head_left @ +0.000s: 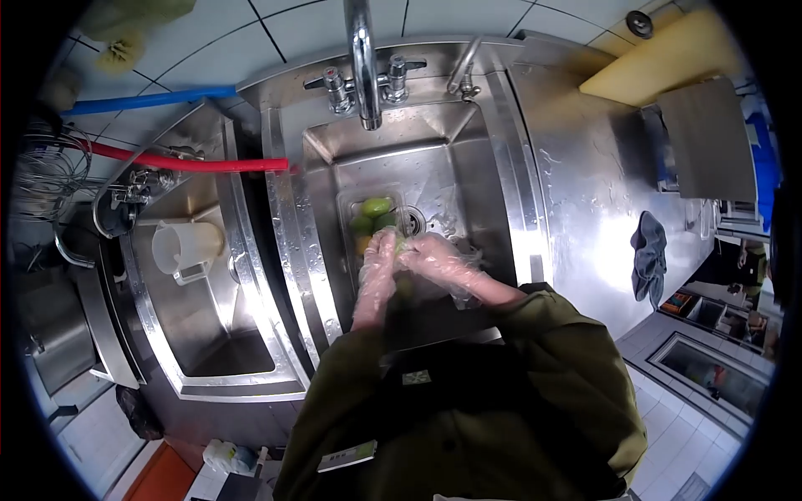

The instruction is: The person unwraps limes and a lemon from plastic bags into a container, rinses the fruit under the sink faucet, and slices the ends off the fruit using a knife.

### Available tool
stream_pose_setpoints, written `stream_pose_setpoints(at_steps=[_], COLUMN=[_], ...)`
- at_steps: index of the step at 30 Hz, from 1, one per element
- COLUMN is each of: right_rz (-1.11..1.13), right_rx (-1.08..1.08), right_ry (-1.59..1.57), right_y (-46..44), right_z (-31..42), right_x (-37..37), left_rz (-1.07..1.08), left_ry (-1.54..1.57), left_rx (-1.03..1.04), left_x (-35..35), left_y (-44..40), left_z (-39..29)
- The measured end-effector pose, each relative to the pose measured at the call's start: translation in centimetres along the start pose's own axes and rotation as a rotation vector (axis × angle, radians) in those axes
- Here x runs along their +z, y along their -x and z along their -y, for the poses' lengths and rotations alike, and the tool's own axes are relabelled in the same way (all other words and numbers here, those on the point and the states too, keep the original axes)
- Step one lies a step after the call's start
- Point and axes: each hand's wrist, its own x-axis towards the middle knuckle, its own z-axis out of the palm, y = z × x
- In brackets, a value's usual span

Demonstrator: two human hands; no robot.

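Note:
My left hand (378,265) and my right hand (440,260), both in thin clear plastic gloves, meet over the steel sink (484,167). Their fingers close around a small pale-green fruit (402,247), mostly hidden by the gloves, so its exact kind is unclear. Just beyond the left fingers, several green fruits (377,206), perhaps limes or small mangoes, lie in a clear plastic container (344,203). An orange-yellow one shows partly beside my left hand. The drain (413,220) sits to the right of the container.
A chrome faucet (364,75) hangs over the sink's back. On the left, a second basin (209,334) holds a white plastic jug (171,246). A red hose (209,164) reaches the sink's left rim. On the right counter lies a grey cloth (648,259).

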Motion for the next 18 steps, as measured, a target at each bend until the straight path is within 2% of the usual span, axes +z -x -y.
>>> stream_pose_setpoints(at_steps=[2,3,6,9,10,11,12,14,15,16,17,18], right_rz=[0.096,0.005,-0.196,-0.177,-0.158,-0.135,-0.131,-0.122,0.133,0.099,0.062,0.022], right_rx=[-0.018,-0.149,-0.144,-0.018,0.018,0.190,0.119,-0.031,-0.011,0.046,0.103,0.160], right_ry=[0.018,0.071,0.408,0.563,0.619,0.591,0.477,0.259,-0.382,-0.655,-0.924,-1.193], right_y=[0.8,1.1,0.9,0.1,-0.2,-0.1,0.2,0.6,2.1,3.1,3.6,4.0], right_z=[1.3,1.6,-0.4,-1.9,-1.7,-1.4,-1.9,-3.3,-0.9,0.4,1.6,2.3], right_x=[-0.8,-1.0,0.2,-0.6,-1.5,-2.3,-2.5,-3.3,-4.0,-3.4,-2.3,-1.6], left_rz=[0.158,0.177,0.154,0.302,0.265,0.220,0.172,0.348,0.409,0.470,0.297,0.288], left_ry=[-0.256,-0.236,-0.334,-0.149,-0.082,-0.015,0.050,0.183,0.214,0.243,0.155,0.072], left_rx=[-0.001,0.010,0.084,-0.133,-0.133,-0.137,-0.140,-0.185,-0.223,-0.259,-0.233,-0.179], left_x=[-1.5,-1.4,-0.6,0.2,0.6,0.7,0.5,-1.5,-2.8,-3.5,-1.3,-1.1], left_y=[0.0,0.2,1.1,2.8,3.2,4.1,4.7,3.8,2.8,2.3,4.6,4.5], left_z=[-0.8,-1.1,-2.0,-3.7,-3.8,-3.5,-3.3,-3.4,-2.6,-2.1,-3.9,-3.4])
